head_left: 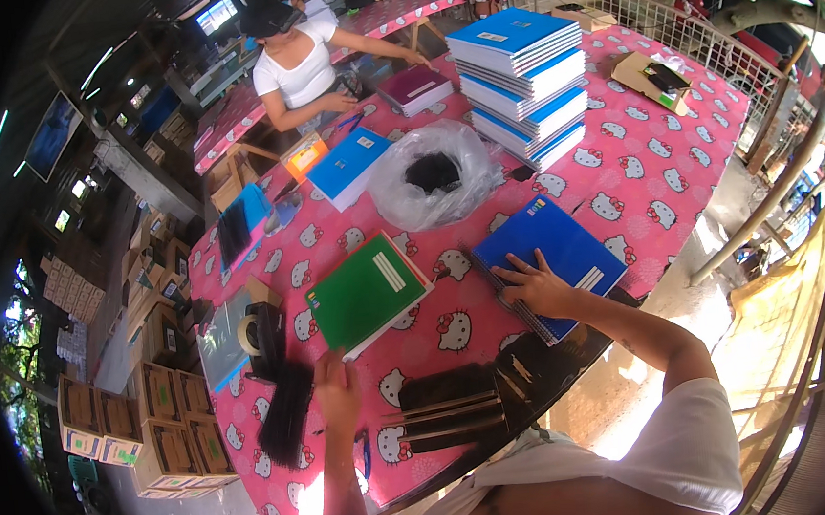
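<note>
Probably steadying a blue notebook (556,237) near the desk's (694,169) edge

Laying right hand (543,293) on its cover, fingers apart, maybe against sliding. Holding left hand (338,391) by the green notebook's (365,293) near corner, can't tell whether gripping. Having the notebook stack (523,91) farther back, likely for elbow room.

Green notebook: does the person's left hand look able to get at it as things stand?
Probably yes: the left hand is beside the near corner of the green notebook, and nothing visible blocks it.

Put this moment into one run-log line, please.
left hand: near lower corner of green notebook | right hand: fingers spread on blue spiral notebook | nearby: black bundle, tall notebook stack, clear plastic bag
</note>
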A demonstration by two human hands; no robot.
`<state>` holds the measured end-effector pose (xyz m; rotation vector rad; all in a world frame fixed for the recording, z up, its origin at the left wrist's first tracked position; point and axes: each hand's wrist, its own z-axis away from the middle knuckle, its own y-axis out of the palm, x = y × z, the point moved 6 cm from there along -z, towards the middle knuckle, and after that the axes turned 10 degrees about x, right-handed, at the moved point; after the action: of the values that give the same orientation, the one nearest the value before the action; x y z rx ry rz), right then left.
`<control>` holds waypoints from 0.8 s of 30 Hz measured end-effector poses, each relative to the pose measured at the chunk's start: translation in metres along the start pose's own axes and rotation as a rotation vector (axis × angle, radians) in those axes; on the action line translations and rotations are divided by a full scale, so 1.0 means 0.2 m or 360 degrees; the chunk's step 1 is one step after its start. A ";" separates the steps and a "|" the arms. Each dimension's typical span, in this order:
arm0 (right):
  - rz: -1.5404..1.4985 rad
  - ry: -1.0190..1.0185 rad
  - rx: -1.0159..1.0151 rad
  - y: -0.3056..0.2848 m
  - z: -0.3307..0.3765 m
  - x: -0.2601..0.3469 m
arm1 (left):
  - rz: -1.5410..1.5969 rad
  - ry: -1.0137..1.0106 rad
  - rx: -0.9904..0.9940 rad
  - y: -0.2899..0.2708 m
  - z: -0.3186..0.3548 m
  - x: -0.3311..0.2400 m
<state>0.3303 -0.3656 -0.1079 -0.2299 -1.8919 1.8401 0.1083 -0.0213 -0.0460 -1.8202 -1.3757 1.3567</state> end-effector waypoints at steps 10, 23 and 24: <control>-0.0349 0.0048 -0.0439 -0.17 0.10 0.34 | -0.0353 0.0403 0.0255 0.46 -0.27 0.22; -0.2358 0.0079 -0.0495 -0.06 0.20 0.64 | 0.0110 0.0753 0.0472 -0.59 -0.36 -0.96; -0.2351 0.0074 -0.0492 -0.03 0.25 0.70 | 0.0152 0.0789 0.0581 -0.60 -0.30 -1.01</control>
<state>0.1877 -0.3486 -0.0702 0.8115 -1.4878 0.5222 0.1111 -0.1479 0.1606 -1.8176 -0.7412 1.0181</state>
